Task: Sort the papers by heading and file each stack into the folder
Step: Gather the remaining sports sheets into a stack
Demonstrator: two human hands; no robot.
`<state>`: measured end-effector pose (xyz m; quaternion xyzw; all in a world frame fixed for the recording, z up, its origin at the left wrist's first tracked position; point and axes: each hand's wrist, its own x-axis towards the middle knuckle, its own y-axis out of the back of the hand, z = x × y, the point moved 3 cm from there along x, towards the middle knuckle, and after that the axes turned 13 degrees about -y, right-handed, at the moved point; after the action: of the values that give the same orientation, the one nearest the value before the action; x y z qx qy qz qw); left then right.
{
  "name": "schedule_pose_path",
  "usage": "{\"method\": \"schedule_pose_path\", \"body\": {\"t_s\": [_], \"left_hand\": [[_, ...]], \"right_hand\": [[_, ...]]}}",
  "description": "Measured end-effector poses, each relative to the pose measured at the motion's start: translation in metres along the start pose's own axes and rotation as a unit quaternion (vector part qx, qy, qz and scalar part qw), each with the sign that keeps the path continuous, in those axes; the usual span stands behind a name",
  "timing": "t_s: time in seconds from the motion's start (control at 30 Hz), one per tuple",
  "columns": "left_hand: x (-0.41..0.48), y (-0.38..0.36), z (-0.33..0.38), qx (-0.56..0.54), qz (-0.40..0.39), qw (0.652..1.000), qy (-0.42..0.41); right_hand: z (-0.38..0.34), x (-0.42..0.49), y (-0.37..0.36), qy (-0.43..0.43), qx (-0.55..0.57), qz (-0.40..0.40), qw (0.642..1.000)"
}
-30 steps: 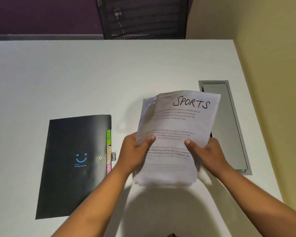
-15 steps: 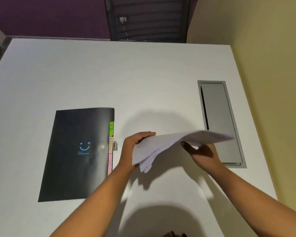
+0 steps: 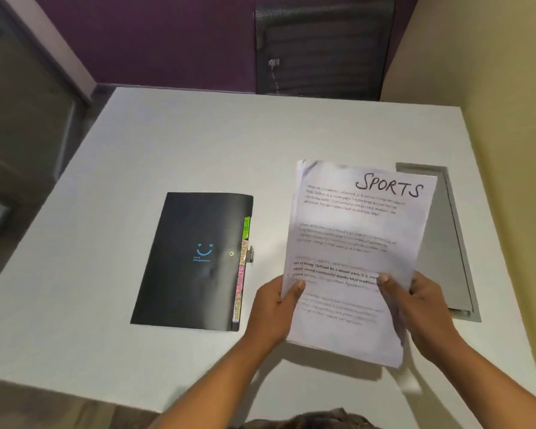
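A stack of white printed papers is held up above the table, the top sheet headed "SPORTS" in handwriting. My left hand grips the stack's lower left edge, thumb on the front. My right hand grips the lower right edge the same way. A closed black folder with a blue smiley mark lies flat to the left of the stack, with coloured index tabs showing along its right edge.
The white table carries a grey cable hatch set into it behind the papers at the right. A dark mesh chair stands past the far edge. A yellow wall runs along the right side.
The stack was tipped flat and edge-on half a second ago; now it is raised with its face toward me again. The view has shifted, so the folder and table sit further right.
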<state>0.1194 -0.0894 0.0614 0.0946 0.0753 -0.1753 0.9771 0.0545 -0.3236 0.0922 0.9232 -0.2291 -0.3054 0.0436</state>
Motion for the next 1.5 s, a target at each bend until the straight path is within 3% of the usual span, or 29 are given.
{"method": "schedule_pose_path", "body": {"t_s": [0.2, 0.33, 0.37, 0.43, 0.5, 0.6, 0.67, 0.8, 1.0, 1.17, 1.27, 1.5], "left_hand": [[-0.031, 0.016, -0.015, -0.062, -0.021, 0.997, 0.048], [-0.037, 0.04, -0.035, -0.023, 0.023, 0.994, 0.105], [-0.036, 0.048, -0.04, 0.022, 0.043, 0.992, 0.115], [-0.032, 0.068, -0.051, 0.225, 0.079, 0.968, 0.079], [-0.028, 0.083, -0.061, 0.414, 0.089, 0.904, 0.053], [-0.021, 0.097, -0.075, 0.537, 0.045, 0.83, 0.144], [-0.014, 0.1, -0.082, 0.545, 0.011, 0.82, 0.178], [-0.009, 0.101, -0.086, 0.53, -0.033, 0.831, 0.167], [-0.01, 0.099, -0.083, 0.541, -0.104, 0.819, 0.16], [-0.012, 0.096, -0.066, 0.606, -0.182, 0.763, 0.134], [-0.011, 0.103, -0.057, 0.638, -0.172, 0.736, 0.149], [-0.008, 0.123, -0.026, 0.648, -0.083, 0.747, 0.125]], "right_hand": [[0.027, -0.024, -0.009, -0.072, -0.019, -0.001, 0.997], [0.043, -0.031, -0.012, -0.112, 0.016, 0.015, 0.994], [0.045, -0.032, -0.012, -0.116, 0.014, 0.021, 0.993], [0.05, -0.034, -0.012, -0.12, 0.011, 0.03, 0.992], [0.052, -0.036, -0.011, -0.122, 0.014, 0.038, 0.992], [0.052, -0.038, -0.011, -0.117, 0.007, 0.045, 0.992], [0.052, -0.039, -0.012, -0.114, 0.005, 0.046, 0.992], [0.052, -0.038, -0.012, -0.12, 0.009, 0.049, 0.991], [0.05, -0.041, -0.014, -0.123, 0.008, 0.045, 0.991], [0.046, -0.042, -0.014, -0.114, 0.012, 0.042, 0.993], [0.047, -0.041, -0.013, -0.118, 0.019, 0.039, 0.992], [0.044, -0.035, -0.01, -0.131, 0.039, 0.041, 0.99]]}}
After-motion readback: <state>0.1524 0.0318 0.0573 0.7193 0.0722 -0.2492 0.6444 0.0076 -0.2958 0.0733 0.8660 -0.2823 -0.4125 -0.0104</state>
